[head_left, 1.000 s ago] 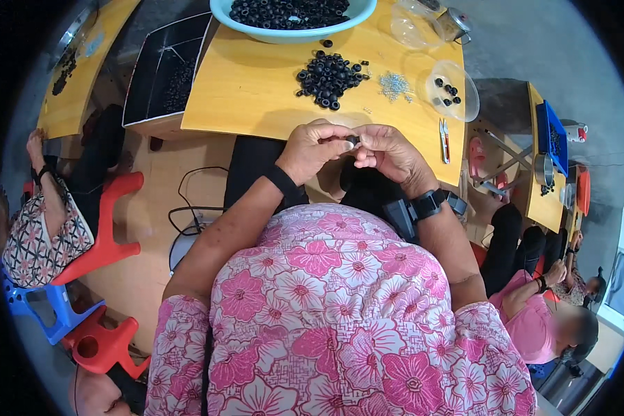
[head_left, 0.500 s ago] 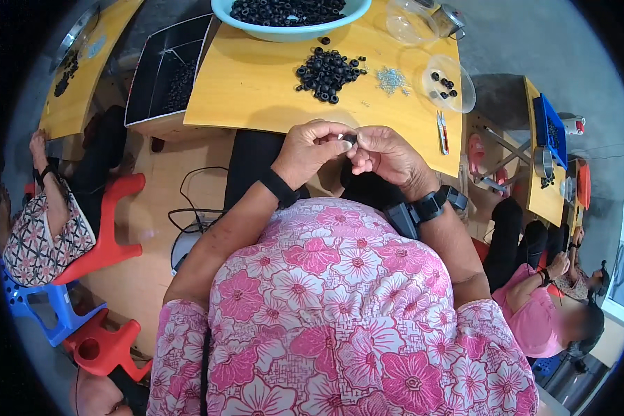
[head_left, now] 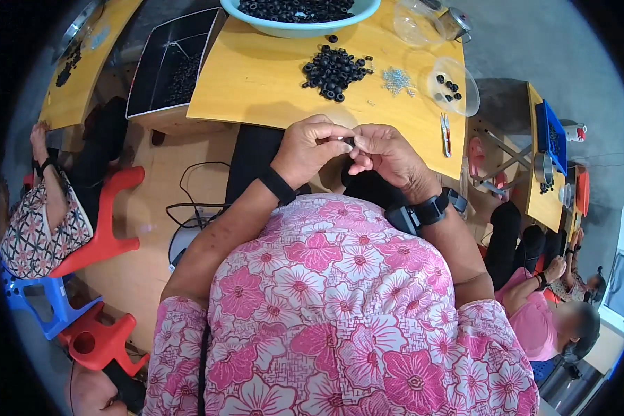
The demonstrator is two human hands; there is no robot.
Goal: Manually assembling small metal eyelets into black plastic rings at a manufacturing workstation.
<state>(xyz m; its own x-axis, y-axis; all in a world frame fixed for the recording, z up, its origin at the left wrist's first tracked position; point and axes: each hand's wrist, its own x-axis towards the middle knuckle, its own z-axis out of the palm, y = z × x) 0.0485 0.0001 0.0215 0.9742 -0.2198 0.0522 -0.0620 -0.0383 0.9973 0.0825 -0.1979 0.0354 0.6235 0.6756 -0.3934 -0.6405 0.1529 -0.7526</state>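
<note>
My left hand (head_left: 312, 151) and my right hand (head_left: 390, 154) meet just off the table's near edge, above my lap. Both pinch one small black ring-like part (head_left: 349, 141), mostly covered by fingertips. A small pale bit shows at my left fingertips, too small to name. Beyond my hands lies a heap of black ring-shaped parts (head_left: 334, 71). To its right is a little scatter of small silvery pieces (head_left: 396, 81). A clear plastic bowl (head_left: 471, 97) farther right holds several black parts. Thread snips (head_left: 446, 135) with a red handle lie near the table's right edge.
A light-blue basin (head_left: 301, 28) full of black parts stands at the table's far side. Beside it are a clear container (head_left: 412, 24) and a metal cup (head_left: 455, 25). A black-lined box (head_left: 166, 69) adjoins on the left. Other people sit at tables on both sides.
The view has shifted slightly, so the table things appear a little farther right and higher. My hands stay together on the black part, with only small finger movement.
</note>
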